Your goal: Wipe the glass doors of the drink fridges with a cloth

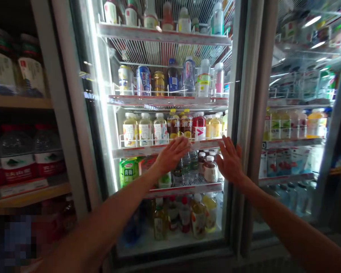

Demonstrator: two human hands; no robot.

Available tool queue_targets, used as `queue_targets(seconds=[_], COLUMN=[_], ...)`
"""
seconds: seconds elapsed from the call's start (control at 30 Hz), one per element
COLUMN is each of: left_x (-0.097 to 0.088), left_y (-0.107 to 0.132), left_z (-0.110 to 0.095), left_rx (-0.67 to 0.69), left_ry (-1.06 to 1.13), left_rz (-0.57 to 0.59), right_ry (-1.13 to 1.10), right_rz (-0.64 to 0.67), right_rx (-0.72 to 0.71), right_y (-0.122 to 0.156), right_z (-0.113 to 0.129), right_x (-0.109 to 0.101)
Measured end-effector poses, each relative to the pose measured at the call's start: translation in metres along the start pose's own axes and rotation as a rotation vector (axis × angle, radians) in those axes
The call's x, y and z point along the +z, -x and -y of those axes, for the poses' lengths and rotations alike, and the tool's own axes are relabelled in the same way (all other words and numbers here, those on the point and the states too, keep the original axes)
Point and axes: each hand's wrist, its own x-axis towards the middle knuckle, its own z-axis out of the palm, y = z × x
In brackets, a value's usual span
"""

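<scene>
A tall drinks fridge (246, 94) with a metal frame and glass front fills the view, showing four white wire shelves above a floor level. Both the left hand (172, 153) and the right hand (230, 161) are spread flat and hold nothing. The left fingers (184, 143) lie across the red-and-white shelf rail (136, 151); whether they press on glass cannot be told. Just above the fingers stand three pale plastic bottles (144, 129) with white caps. Between the two hands sit two clear water bottles (189, 167) and two small round brown bottles (210, 170). Left of the fingers is one green carton (127, 171).
</scene>
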Motion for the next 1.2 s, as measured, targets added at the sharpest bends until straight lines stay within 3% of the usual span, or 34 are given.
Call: queue_targets(seconds=[0.07, 0.17, 0.2, 0.23, 0.37, 0.43, 0.53, 0.57, 0.6, 0.73, 0.77, 0.9, 0.93, 1.1, 1.13, 1.2], left_x=[-0.009, -0.016, -0.018, -0.019, -0.029, -0.036, -0.047, -0.05, -0.054, -0.06, -0.059, -0.059, -0.06, -0.054, -0.051, -0.049], left_y=[0.027, 0.061, 0.068, 0.072, 0.079, 0.091, 0.116, 0.124, 0.131, 0.159, 0.167, 0.198, 0.202, 0.207, 0.209, 0.215], left_z=[0.006, 0.008, 0.011, 0.016, 0.038, 0.041, 0.043, 0.046, 0.05, 0.059, 0.055, 0.036, 0.035, 0.037, 0.032, 0.021], left_rx=[0.006, 0.294, 0.32, 0.283, -0.144, -0.097, 0.218, 0.251, 0.213, -0.27, -0.294, 0.04, 0.064, -0.287, -0.275, -0.11], left_ry=[-0.015, 0.017, 0.013, -0.006, -0.134, -0.132, -0.053, -0.04, -0.044, -0.147, -0.146, -0.036, -0.03, -0.142, -0.124, -0.034], left_rz=[-0.019, 0.064, 0.079, 0.066, -0.157, -0.137, 0.069, 0.103, 0.093, -0.089, -0.089, 0.107, 0.129, -0.038, -0.039, 0.041], right_ry=[-0.03, -0.074, -0.086, -0.095, -0.115, -0.133, -0.158, -0.163, -0.166, -0.18, -0.184, -0.196, -0.198, -0.215, -0.216, -0.217], right_rz=[0.011, 0.038, 0.041, 0.04, 0.026, 0.03, 0.04, 0.038, 0.033, 0.031, 0.049, 0.116, 0.116, 0.093, 0.101, 0.125], right_rx=[-0.007, -0.06, -0.075, -0.086, -0.092, -0.115, -0.155, -0.16, -0.157, -0.142, -0.152, -0.255, -0.267, -0.218, -0.227, -0.266], right_y=[-0.005, -0.013, -0.016, -0.019, -0.029, -0.031, -0.032, -0.033, -0.034, -0.032, -0.03, -0.016, -0.013, -0.006, -0.004, 0.0], right_z=[0.018, 0.045, 0.053, 0.059, 0.081, 0.089, 0.098, 0.101, 0.103, 0.113, 0.117, 0.129, 0.131, 0.14, 0.143, 0.147], right_x=[0.003, 0.01, 0.012, 0.015, 0.022, 0.023, 0.024, 0.024, 0.024, 0.027, 0.028, 0.034, 0.036, 0.042, 0.043, 0.043])
